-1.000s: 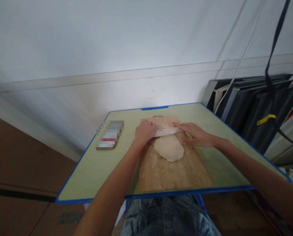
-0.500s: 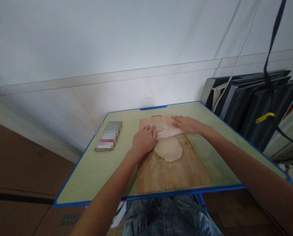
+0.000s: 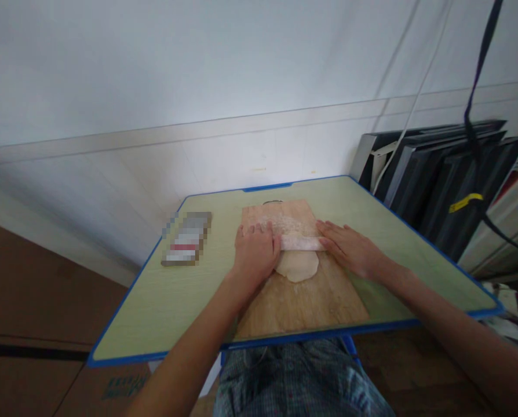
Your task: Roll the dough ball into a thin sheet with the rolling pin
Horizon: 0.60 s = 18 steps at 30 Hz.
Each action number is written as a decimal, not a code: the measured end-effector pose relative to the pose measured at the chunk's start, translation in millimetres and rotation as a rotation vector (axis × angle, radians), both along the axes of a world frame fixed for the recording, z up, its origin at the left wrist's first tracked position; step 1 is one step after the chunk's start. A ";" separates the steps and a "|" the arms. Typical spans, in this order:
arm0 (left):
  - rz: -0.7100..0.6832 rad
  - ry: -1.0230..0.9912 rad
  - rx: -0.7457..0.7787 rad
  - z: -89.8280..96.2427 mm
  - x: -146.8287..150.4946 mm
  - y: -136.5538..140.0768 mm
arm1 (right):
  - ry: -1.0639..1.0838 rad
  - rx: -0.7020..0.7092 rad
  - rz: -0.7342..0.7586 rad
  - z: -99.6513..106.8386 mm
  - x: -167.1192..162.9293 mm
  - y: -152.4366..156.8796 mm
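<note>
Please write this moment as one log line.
left hand: on rolling pin, left end | right hand: on its right end | dough: flattened, on wooden cutting board | table: blue-edged

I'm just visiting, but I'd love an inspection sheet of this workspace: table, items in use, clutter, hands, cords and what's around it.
Surface: pale green table with a blue edge; a wooden board lies on it, pale powder on its far part.
Job's things: flattened dough on the board; a whitish rolling pin lies crosswise at its far side.
Clutter: a flat, pixelated item on the table's left; details unreadable.
Grippers: bare hands; left hand over the pin's left end, right hand at its right end, fingers extended.
Cables: dark cord with a yellow band, and white cord, both at right.
Surroundings: white wall behind; dark panels leaning at right.
</note>
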<state>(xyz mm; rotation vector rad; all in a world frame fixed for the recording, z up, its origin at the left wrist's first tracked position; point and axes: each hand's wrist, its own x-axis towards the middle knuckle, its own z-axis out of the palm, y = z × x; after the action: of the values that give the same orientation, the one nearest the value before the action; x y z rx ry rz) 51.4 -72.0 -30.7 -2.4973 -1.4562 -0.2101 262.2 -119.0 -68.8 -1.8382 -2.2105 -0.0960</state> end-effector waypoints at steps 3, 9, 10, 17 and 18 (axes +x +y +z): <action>-0.003 0.009 -0.072 2.4 5.1 25.1 | -0.010 -0.033 -0.039 7.2 1.7 23.2; -0.051 0.077 -0.180 7.7 9.9 46.7 | -0.005 -0.031 -0.059 9.9 -0.2 34.2; -0.042 0.061 -0.157 6.8 7.9 40.4 | -0.006 -0.020 -0.046 8.0 -2.1 25.4; -0.114 -0.012 -0.058 1.6 -7.4 6.6 | -0.012 0.078 0.013 0.7 -8.2 -17.2; -0.103 -0.001 -0.080 2.7 -5.6 12.2 | -0.015 0.071 0.011 1.3 -6.6 -11.2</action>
<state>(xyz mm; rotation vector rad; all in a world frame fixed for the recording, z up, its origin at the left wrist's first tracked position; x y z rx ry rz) 45.7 -59.8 -28.0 -2.6398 -1.3630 -0.1750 255.5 -130.2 -67.5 -1.7940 -2.1976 -0.1843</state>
